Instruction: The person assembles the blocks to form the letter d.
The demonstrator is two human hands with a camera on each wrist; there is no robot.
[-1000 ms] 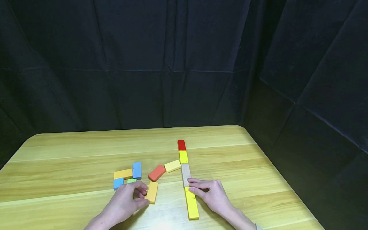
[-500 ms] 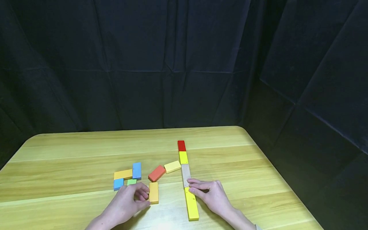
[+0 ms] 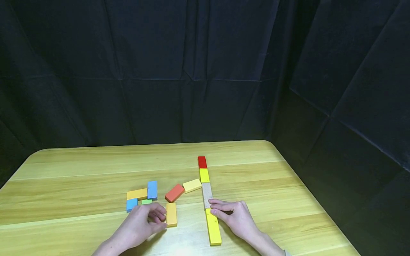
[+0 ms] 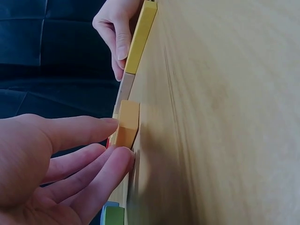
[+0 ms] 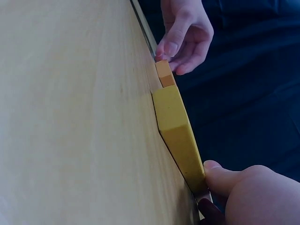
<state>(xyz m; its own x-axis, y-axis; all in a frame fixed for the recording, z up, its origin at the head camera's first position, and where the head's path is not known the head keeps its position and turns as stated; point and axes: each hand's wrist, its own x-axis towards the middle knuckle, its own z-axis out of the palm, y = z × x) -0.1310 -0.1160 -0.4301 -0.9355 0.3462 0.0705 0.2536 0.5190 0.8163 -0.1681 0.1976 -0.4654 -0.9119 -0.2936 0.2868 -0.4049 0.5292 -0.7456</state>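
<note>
On the wooden table, a straight row runs away from me: a red block (image 3: 202, 162), a short yellow block (image 3: 204, 175), a grey block (image 3: 207, 195) and a long yellow block (image 3: 213, 227). My right hand (image 3: 235, 217) rests its fingertips on the row's right side, where grey meets yellow. An orange block (image 3: 171, 214) lies flat left of the row. My left hand (image 3: 137, 224) touches that block's left side with thumb and fingertips, fingers loosely bent, not wrapped round it. In the left wrist view, the orange block (image 4: 128, 123) stands beside these fingertips.
A pale yellow block (image 3: 192, 185) and an orange-red block (image 3: 174, 192) lie slantwise behind the orange block. Farther left sit a blue block (image 3: 152, 190), another orange block (image 3: 137, 194), a second blue block (image 3: 132, 204) and a partly hidden green block (image 3: 147, 201). Dark curtains hang behind.
The orange block has turned from a slant to nearly straight and shifted slightly right, with my left fingertips at its side. My right hand and the row stay in place.
</note>
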